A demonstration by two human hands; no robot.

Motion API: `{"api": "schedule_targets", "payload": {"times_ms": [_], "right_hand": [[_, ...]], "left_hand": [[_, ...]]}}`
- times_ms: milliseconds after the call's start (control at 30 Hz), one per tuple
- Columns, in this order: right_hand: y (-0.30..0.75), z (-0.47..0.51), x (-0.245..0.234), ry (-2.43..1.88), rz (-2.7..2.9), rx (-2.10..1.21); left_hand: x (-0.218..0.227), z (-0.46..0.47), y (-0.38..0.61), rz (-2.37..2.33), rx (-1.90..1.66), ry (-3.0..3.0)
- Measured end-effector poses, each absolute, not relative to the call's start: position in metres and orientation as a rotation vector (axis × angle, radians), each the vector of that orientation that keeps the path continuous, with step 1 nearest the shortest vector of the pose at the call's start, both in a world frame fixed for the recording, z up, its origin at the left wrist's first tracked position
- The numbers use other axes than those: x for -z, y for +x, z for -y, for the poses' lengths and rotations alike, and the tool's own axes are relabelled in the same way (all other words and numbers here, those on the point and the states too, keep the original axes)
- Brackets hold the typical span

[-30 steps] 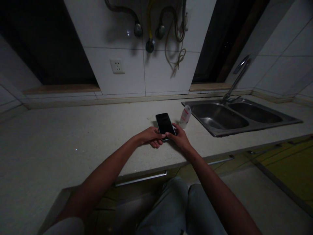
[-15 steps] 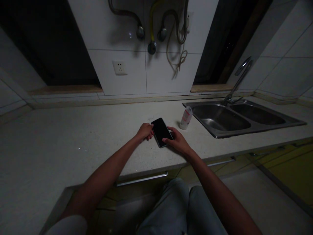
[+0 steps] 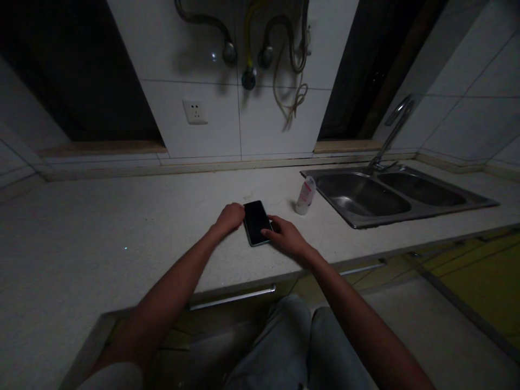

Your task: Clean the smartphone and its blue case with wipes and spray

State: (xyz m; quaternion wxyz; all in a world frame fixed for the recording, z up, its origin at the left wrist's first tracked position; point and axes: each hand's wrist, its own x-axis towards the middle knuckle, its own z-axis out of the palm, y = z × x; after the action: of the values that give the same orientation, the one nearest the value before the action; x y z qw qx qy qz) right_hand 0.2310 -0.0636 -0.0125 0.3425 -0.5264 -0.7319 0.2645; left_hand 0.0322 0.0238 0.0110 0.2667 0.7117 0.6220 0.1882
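Observation:
A black phone (image 3: 257, 222) lies flat, screen dark, on the pale countertop (image 3: 122, 227). My left hand (image 3: 229, 217) rests curled against the phone's left edge. My right hand (image 3: 284, 236) lies at its right side with a fingertip on the lower part of the screen. Neither hand lifts the phone off the counter. A small white bottle (image 3: 305, 195) stands just to the right, beside the sink.
A steel double sink (image 3: 390, 195) with a tap (image 3: 392, 130) fills the right of the counter. A wall socket (image 3: 195, 111) and hanging hoses (image 3: 264, 49) sit on the tiled wall behind. Drawer handles (image 3: 231, 298) run below the counter edge, above my knees.
The phone was held tilted up between both hands; it has since come down flat on the counter and shifted a little left, with both hands staying at its sides.

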Motion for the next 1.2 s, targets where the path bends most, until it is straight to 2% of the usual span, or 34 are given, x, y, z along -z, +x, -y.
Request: {"api": "schedule_targets", "payload": {"times_ms": [333, 867, 1067, 1200], "right_hand": [[0.220, 0.060, 0.006, -1.600, 2.017, -0.583], [0.202, 0.060, 0.004, -1.729, 2.177, -0.243], [0.219, 0.048, 0.015, -1.442, 1.754, -0.490], [0.237, 0.045, 0.011, -1.296, 1.359, -0.348]], "left_hand": [[-0.012, -0.022, 0.034, -1.897, -0.291, 2.179], [-0.014, -0.022, 0.032, -1.949, -0.217, 2.175], [-0.015, -0.039, 0.005, -2.068, -0.237, 2.114], [-0.008, -0.050, -0.016, -2.195, -0.325, 2.085]]}}
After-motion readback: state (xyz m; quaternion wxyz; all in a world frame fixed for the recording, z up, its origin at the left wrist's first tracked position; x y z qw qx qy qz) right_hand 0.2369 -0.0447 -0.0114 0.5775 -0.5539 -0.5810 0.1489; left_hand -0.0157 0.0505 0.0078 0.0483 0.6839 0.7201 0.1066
